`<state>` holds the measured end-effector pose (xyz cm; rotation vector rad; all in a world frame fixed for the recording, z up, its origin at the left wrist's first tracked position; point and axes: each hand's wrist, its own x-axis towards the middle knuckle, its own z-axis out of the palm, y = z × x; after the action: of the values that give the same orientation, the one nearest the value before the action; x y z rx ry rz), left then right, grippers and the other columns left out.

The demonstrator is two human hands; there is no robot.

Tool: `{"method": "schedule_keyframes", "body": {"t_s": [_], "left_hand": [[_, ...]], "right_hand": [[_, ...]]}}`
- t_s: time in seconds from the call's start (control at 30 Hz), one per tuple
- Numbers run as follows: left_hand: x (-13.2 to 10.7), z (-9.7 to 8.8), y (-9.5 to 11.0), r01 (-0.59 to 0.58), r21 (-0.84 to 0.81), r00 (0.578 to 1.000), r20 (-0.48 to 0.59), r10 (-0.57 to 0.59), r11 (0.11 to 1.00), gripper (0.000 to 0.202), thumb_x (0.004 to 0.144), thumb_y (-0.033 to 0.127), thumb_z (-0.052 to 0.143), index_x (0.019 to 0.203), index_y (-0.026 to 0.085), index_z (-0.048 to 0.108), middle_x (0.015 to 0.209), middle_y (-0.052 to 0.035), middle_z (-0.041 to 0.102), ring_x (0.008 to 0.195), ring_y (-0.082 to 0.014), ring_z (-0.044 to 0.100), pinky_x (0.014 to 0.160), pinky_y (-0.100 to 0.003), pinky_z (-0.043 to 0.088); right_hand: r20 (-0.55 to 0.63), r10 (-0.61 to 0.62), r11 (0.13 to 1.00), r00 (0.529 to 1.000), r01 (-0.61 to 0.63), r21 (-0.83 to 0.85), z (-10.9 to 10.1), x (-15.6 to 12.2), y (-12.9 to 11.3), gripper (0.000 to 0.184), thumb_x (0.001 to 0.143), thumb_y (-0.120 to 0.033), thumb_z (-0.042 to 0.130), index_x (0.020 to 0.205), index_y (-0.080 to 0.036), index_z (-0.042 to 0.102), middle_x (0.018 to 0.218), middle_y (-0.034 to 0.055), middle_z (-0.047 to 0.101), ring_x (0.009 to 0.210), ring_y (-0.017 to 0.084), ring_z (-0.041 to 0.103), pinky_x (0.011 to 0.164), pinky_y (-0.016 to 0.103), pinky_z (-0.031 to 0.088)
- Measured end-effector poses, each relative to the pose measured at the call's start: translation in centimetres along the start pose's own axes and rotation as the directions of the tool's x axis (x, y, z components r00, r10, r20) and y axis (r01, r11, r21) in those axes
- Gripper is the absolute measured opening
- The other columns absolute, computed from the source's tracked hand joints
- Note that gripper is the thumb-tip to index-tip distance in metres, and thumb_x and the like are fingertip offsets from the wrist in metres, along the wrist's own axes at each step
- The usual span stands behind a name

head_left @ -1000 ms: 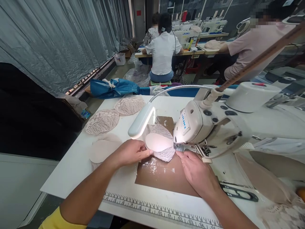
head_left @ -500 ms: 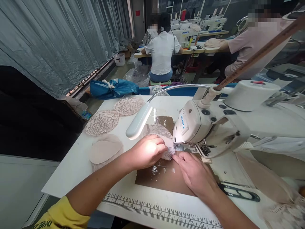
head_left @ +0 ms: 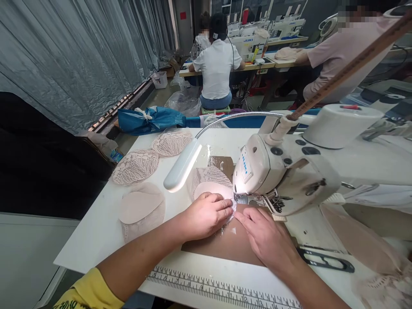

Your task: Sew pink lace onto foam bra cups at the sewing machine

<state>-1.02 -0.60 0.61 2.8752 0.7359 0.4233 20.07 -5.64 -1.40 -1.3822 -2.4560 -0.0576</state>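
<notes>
A pale padded cup with a lace cover (head_left: 210, 187) lies under the needle of a white sewing machine (head_left: 280, 169). My left hand (head_left: 207, 214) rests on its near edge with the fingers curled and pressed down on the fabric. My right hand (head_left: 264, 234) lies just right of it on the brown plate (head_left: 225, 242), fingers together, the tips touching the cup's edge near the presser foot. A gooseneck lamp (head_left: 182, 165) shines on the spot.
Two lace cups (head_left: 137, 165) and a stack of plain cups (head_left: 141, 208) sit at the table's left. Black snips (head_left: 325, 259) and beige fabric (head_left: 360, 240) lie to the right. A ruler strip (head_left: 219, 285) runs along the front edge. Other people sit at machines behind.
My left hand slid from the cup's left side onto its near edge, closer to the needle. My right hand shifted slightly toward me. The cup has turned under the foot.
</notes>
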Motion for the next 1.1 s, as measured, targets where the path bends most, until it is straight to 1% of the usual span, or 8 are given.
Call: {"method": "schedule_keyframes", "body": {"t_s": [0.1, 0.23, 0.37, 0.5, 0.63, 0.77, 0.93, 1.1], "left_hand": [[0.0, 0.3, 0.2, 0.016, 0.032, 1.0, 0.004, -0.016, 0.999, 0.033, 0.1, 0.027, 0.036, 0.119, 0.014, 0.059, 0.127, -0.0107, 0.059, 0.11, -0.0219, 0.052, 0.089, -0.036, 0.042], [0.3, 0.5, 0.6, 0.08, 0.042, 0.997, 0.017, -0.081, 0.996, 0.033, 0.099, 0.028, 0.036, 0.119, 0.015, 0.059, 0.127, -0.0099, 0.059, 0.107, -0.0215, 0.052, 0.083, -0.035, 0.043], [0.5, 0.7, 0.7, 0.098, 0.033, 0.995, 0.017, -0.099, 0.995, 0.031, 0.098, 0.027, 0.039, 0.12, 0.015, 0.058, 0.127, -0.0114, 0.058, 0.108, -0.0217, 0.052, 0.085, -0.035, 0.044], [0.4, -0.1, 0.5, 0.109, -0.019, 0.993, 0.048, -0.108, 0.994, 0.03, 0.096, 0.026, 0.041, 0.118, 0.014, 0.059, 0.126, -0.0123, 0.058, 0.107, -0.0227, 0.052, 0.088, -0.036, 0.044], [-0.2, -1.3, -0.1, 0.085, -0.131, 0.996, 0.043, -0.08, 0.988, 0.028, 0.095, 0.025, 0.044, 0.114, 0.014, 0.061, 0.118, -0.0121, 0.062, 0.102, -0.0219, 0.055, 0.088, -0.034, 0.044], [-0.7, -1.4, -0.8, 0.035, -0.198, 0.999, 0.013, -0.033, 0.98, 0.028, 0.096, 0.029, 0.043, 0.106, 0.014, 0.065, 0.1, -0.0114, 0.064, 0.091, -0.0193, 0.057, 0.081, -0.03, 0.045], [-0.5, -1.2, -0.6, -0.001, -0.094, 0.999, 0.053, 0.006, 0.996, 0.031, 0.096, 0.029, 0.041, 0.098, 0.016, 0.069, 0.086, -0.0094, 0.061, 0.078, -0.0178, 0.054, 0.071, -0.03, 0.042], [-0.3, -1.3, -0.2, 0.009, -0.017, 0.995, 0.101, -0.007, 1.0, 0.029, 0.095, 0.028, 0.043, 0.097, 0.017, 0.069, 0.084, -0.0081, 0.061, 0.077, -0.018, 0.052, 0.072, -0.031, 0.04]], "right_hand": [[-0.028, -0.004, 1.0, 1.0, 0.003, -0.03, 0.0, 0.0, 0.0, 0.038, 0.078, -0.002, 0.042, 0.101, -0.021, 0.067, 0.072, 0.0009, 0.057, 0.061, 0.014, 0.046, 0.049, 0.028, 0.026], [-0.063, 0.007, 0.995, 0.998, -0.013, -0.098, 0.2, 0.0, 0.1, 0.038, 0.08, -0.004, 0.044, 0.104, -0.021, 0.067, 0.079, 0.0019, 0.063, 0.067, 0.016, 0.05, 0.053, 0.029, 0.03], [-0.072, 0.042, 0.988, 0.997, -0.053, -0.144, 0.6, 0.2, 0.2, 0.038, 0.081, -0.004, 0.045, 0.106, -0.022, 0.068, 0.09, 0.0029, 0.067, 0.075, 0.018, 0.054, 0.058, 0.03, 0.034], [-0.089, 0.066, 0.986, 0.994, -0.079, -0.146, 0.6, 0.5, 0.3, 0.037, 0.084, -0.006, 0.043, 0.106, -0.023, 0.068, 0.092, 0.0039, 0.068, 0.076, 0.018, 0.055, 0.06, 0.03, 0.036], [-0.088, 0.046, 0.994, 0.995, -0.054, -0.092, 0.2, 0.3, 0.4, 0.036, 0.086, -0.01, 0.041, 0.109, -0.022, 0.067, 0.09, 0.004, 0.067, 0.076, 0.018, 0.054, 0.062, 0.029, 0.038], [-0.062, 0.008, 1.0, 0.998, -0.007, 0.017, 0.0, -0.2, 0.4, 0.035, 0.087, -0.01, 0.04, 0.108, -0.02, 0.067, 0.089, 0.0041, 0.066, 0.074, 0.016, 0.055, 0.061, 0.027, 0.04], [-0.061, 0.01, 0.994, 0.998, -0.004, 0.107, 0.0, -0.5, 0.6, 0.032, 0.088, -0.011, 0.041, 0.107, -0.018, 0.066, 0.09, 0.0037, 0.067, 0.078, 0.016, 0.057, 0.066, 0.027, 0.042], [-0.11, -0.025, 0.987, 0.994, 0.042, 0.154, -0.1, -0.5, 0.4, 0.028, 0.089, -0.012, 0.043, 0.106, -0.016, 0.065, 0.091, 0.0048, 0.066, 0.074, 0.015, 0.056, 0.067, 0.027, 0.042]]}}
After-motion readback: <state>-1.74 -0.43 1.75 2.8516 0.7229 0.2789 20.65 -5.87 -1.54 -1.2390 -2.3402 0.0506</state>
